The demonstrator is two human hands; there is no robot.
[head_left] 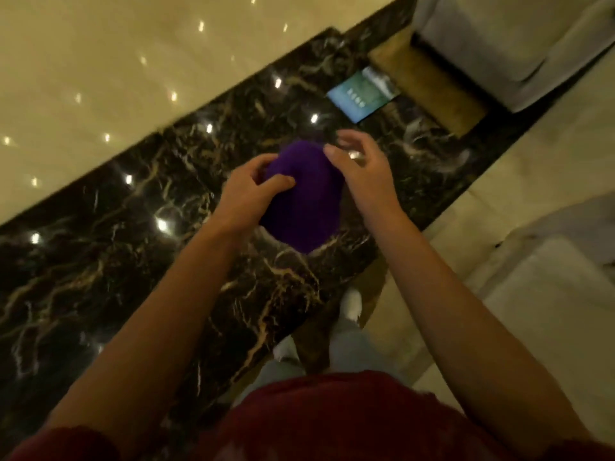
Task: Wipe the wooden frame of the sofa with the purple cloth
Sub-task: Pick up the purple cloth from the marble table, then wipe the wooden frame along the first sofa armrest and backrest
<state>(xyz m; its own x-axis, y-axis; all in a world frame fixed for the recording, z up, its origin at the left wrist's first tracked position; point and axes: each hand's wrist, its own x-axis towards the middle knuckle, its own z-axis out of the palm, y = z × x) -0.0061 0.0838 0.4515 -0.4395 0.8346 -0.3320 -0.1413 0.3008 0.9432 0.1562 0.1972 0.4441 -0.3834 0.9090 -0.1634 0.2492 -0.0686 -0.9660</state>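
Observation:
The purple cloth (304, 197) hangs bunched in mid-air at the middle of the head view, over a dark marble floor strip. My left hand (248, 191) grips its upper left edge with thumb and fingers. My right hand (361, 171) is at the cloth's upper right, fingers spread and curled, touching or just beside the cloth. A grey sofa (519, 44) stands at the top right, with a wooden part (429, 84) of its frame showing under it. The picture is blurred by motion.
A blue-green booklet (361, 94) lies on the dark marble strip (116, 261) near the sofa's wooden part. Glossy cream floor (116, 61) spreads to the upper left. A pale cushioned seat (552, 314) sits at the right. My feet in white shoes (351, 304) stand below.

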